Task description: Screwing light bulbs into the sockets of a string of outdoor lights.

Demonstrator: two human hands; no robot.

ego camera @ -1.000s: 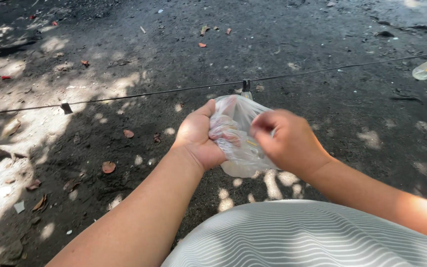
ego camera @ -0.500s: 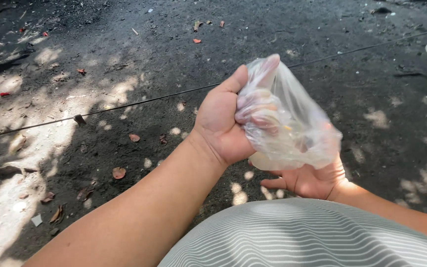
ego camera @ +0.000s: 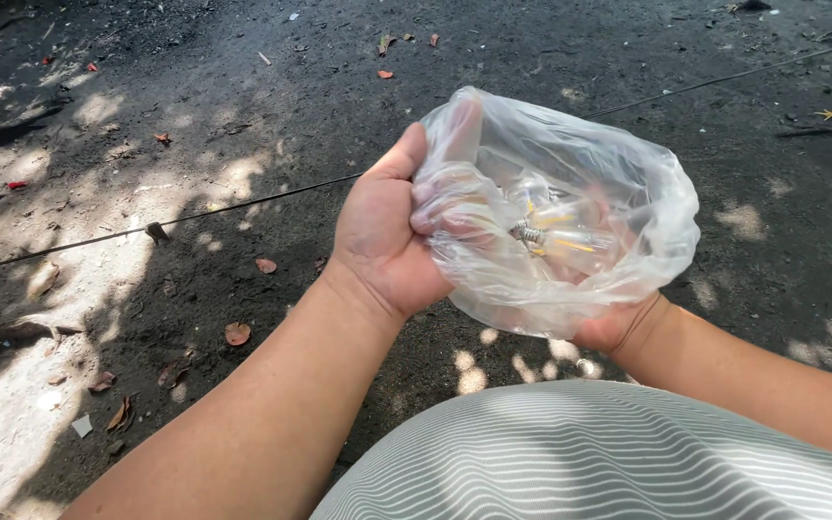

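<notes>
one clear plastic bag (ego camera: 570, 193) is held up between two hands above dark dirt ground (ego camera: 243, 116). the left hand (ego camera: 382, 231) grips the bag's left edge, fingers curled inside. the right hand (ego camera: 613, 323) cups it from below, mostly hidden. inside lie clear light bulbs (ego camera: 556, 231); i cannot count them. one thin wire (ego camera: 243, 200) crosses the ground behind.

Outdoor yard: bare dirt (ego camera: 195, 87), fallen leaves (ego camera: 237, 333)
</notes>
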